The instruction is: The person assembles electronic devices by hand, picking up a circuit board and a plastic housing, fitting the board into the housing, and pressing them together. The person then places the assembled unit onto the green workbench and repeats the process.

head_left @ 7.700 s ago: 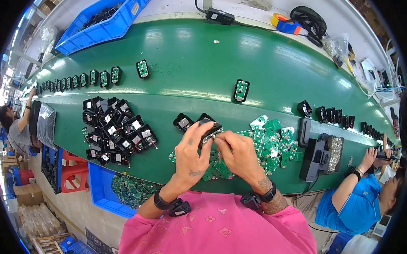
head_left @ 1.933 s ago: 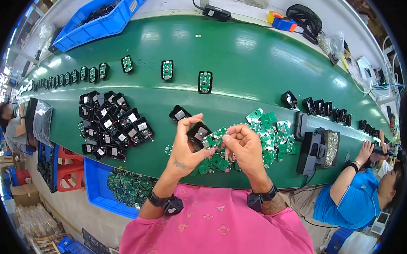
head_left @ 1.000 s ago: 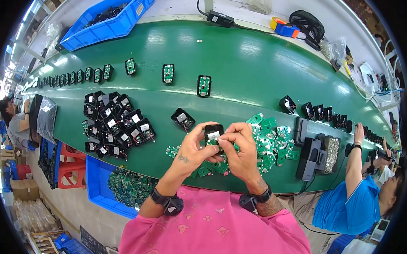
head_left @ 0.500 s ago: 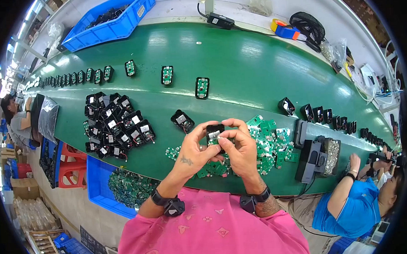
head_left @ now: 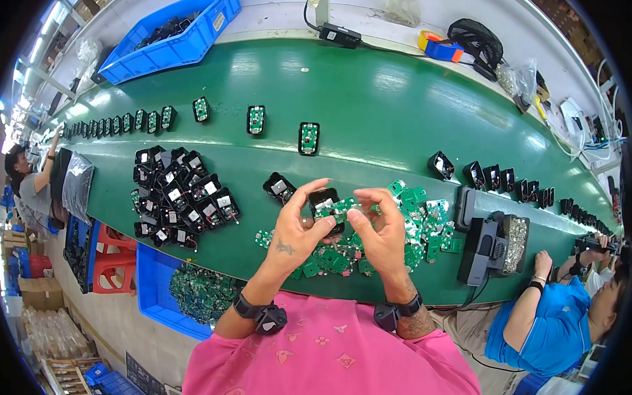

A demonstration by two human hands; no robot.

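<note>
In front of my chest, my left hand [head_left: 295,229] grips a small black plastic housing [head_left: 322,196], thumb at its near side. A green circuit board [head_left: 341,209] lies partly across the housing's open face. My right hand [head_left: 381,230] pinches the board's right end, thumb on top. Under and beyond the right hand spreads a loose pile of green circuit boards [head_left: 416,229]. Just left of my left hand, another open black housing [head_left: 279,188] rests on the table. Farther left is a heap of black housings [head_left: 180,192] with silvery parts and wires inside.
Housings with boards, including one [head_left: 309,138], stand along the far side of the green table [head_left: 368,84]. Open housings [head_left: 441,165] line the right. A grey device [head_left: 478,251] stands near a co-worker in blue [head_left: 543,322]. Blue bins sit lower left [head_left: 149,294] and far left [head_left: 179,52].
My hands have moved slightly apart. A green board now shows over the housing, held by my right fingers. At the far left, a co-worker's arm has reached toward the row.
</note>
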